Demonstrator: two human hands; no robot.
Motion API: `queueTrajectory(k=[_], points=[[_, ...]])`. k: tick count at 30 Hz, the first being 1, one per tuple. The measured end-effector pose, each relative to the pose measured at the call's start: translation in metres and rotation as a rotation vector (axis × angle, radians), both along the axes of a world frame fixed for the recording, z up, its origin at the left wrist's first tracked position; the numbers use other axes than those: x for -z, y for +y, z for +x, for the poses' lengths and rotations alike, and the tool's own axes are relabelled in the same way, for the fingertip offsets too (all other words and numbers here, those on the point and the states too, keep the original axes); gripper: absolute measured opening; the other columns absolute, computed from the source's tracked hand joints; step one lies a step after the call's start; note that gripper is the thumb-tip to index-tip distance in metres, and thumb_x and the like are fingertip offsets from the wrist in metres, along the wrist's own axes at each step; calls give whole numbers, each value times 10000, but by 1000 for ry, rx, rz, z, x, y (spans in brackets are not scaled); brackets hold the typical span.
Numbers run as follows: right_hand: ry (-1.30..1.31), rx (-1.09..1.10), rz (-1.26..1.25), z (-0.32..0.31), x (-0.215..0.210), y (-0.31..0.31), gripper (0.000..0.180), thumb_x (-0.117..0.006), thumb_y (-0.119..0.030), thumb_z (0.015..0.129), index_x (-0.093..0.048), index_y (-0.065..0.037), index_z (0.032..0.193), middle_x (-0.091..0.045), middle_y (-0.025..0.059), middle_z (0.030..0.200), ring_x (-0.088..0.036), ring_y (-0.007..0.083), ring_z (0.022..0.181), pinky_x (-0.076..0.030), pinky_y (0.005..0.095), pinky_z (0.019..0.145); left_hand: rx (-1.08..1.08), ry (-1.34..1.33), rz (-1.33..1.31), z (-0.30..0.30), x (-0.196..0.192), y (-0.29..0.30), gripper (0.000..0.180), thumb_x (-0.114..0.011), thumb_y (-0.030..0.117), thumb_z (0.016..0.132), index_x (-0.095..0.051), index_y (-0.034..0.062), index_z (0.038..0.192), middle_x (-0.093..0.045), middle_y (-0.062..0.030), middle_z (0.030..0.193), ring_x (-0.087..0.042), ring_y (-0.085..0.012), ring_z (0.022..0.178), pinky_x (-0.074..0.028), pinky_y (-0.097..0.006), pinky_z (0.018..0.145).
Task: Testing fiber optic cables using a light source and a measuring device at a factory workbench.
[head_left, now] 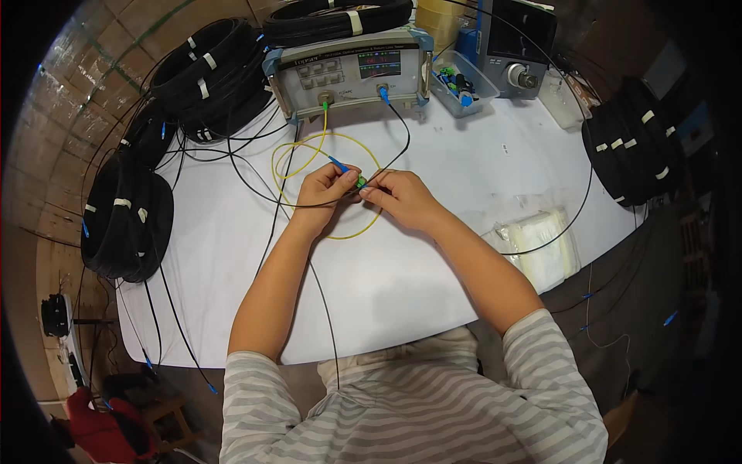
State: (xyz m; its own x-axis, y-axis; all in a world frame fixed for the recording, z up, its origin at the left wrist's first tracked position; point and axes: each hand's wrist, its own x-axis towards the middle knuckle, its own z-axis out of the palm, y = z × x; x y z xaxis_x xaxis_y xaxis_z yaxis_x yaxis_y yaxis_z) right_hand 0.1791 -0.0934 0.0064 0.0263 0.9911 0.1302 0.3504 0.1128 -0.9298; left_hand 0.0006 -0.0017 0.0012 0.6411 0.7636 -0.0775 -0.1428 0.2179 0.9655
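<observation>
My left hand [325,189] and my right hand [398,195] meet over the middle of the white table [433,271]. Between their fingertips sits a small green connector [360,182], joined to a blue connector [338,165] on my left hand's side. A thin yellow cable [309,158] loops on the table around my hands and runs up into a port of the grey test instrument [352,71]. A black cable [402,131] with a blue plug comes from the instrument's other port and curves under my hands.
Coils of black cable [127,216] lie at the left, more coils [216,66] at the back left and others [630,151] at the right. A clear bin of small connectors [462,85] and a dark device [514,46] stand at the back. Plastic bags [545,243] lie at the right.
</observation>
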Motion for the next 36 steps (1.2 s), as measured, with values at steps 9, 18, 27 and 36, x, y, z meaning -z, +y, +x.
queueTrajectory(k=[9, 18, 27, 36], points=[[26, 24, -5, 1, 6, 3, 220, -692, -201, 900, -714, 17, 913, -709, 92, 774, -656, 156, 685, -510, 293, 654, 35, 65, 12, 3, -8, -4, 244, -689, 234, 946, -663, 18, 1057, -665, -23, 948, -625, -106, 839, -533, -254, 751], [60, 13, -31, 0, 4, 5, 230, -695, -208, 900, -702, 18, 940, -712, 90, 769, -649, 154, 685, -505, 298, 656, -55, 38, -16, 5, 2, -3, 254, -682, 259, 949, -655, 16, 1019, -660, -24, 889, -629, -99, 794, -550, -243, 699], [-371, 91, 12, 25, -27, 0, 199, -703, -192, 851, -731, -27, 959, -707, 106, 807, -659, 215, 765, -505, 350, 714, -70, -78, -164, 1, -5, 2, 272, -665, 202, 945, -610, -15, 1099, -675, -116, 904, -680, -183, 759, -613, -320, 721], [-486, 230, 319, -2, -26, -12, 157, -729, -184, 792, -699, -69, 895, -652, 95, 885, -642, 280, 796, -510, 409, 705, -66, -160, -214, -3, 5, 9, 283, -668, 175, 948, -617, -35, 1130, -700, -131, 931, -714, -211, 800, -615, -313, 725]])
